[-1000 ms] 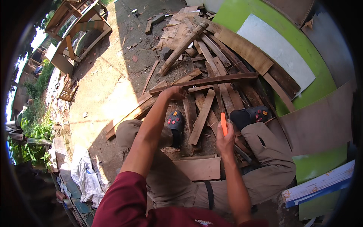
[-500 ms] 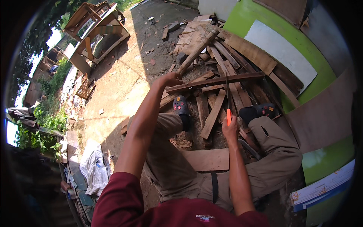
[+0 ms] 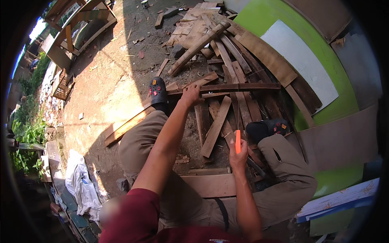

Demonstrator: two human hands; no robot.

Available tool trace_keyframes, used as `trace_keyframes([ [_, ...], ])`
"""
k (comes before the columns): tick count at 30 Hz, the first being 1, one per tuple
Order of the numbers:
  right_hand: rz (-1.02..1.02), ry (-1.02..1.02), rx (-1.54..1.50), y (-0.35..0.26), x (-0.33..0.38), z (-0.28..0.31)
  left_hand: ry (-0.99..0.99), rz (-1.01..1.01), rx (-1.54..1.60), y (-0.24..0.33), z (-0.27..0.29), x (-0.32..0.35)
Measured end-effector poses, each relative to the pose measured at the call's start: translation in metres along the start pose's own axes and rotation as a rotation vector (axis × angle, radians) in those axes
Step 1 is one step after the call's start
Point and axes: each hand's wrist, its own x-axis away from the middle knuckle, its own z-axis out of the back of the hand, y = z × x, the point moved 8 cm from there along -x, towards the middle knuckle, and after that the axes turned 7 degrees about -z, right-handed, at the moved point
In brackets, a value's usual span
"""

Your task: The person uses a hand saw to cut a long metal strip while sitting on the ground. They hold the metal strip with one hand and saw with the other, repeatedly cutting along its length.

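My left hand (image 3: 191, 96) grips a long dark wooden beam (image 3: 227, 88) near its left end, with the fingers over the top edge. The beam lies crosswise over the scrap wood pile. In my right hand (image 3: 238, 154), closed round the orange handle, is what looks like a handsaw (image 3: 238, 141). Its thin blade is seen almost edge-on and runs away from me to the beam, right of my left hand. My left shoe (image 3: 158, 90) is beside the beam's left end; my right shoe (image 3: 277, 126) stands on the right, nearer than the beam.
Loose planks (image 3: 216, 127) lie between my feet, and a round post (image 3: 198, 48) slants beyond the beam. Green and white panels (image 3: 300, 60) lean at the right. A wooden furniture frame (image 3: 83, 32) stands far left, with a white sack (image 3: 81, 182) lying nearer.
My left hand has come off the area by the slanting post and now holds the beam farther right. My left foot has shifted left. The orange handle has moved nearer to me.
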Motion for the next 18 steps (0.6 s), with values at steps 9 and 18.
trace_keyframes([
  [9, -0.036, -0.003, -0.002, 0.012, 0.017, -0.033, 0.221, 0.012, 0.065, -0.008, -0.085, -0.066],
  [18, -0.013, 0.029, -0.017, -0.014, 0.021, -0.046, 0.267, -0.097, -0.071, -0.019, -0.086, -0.069],
])
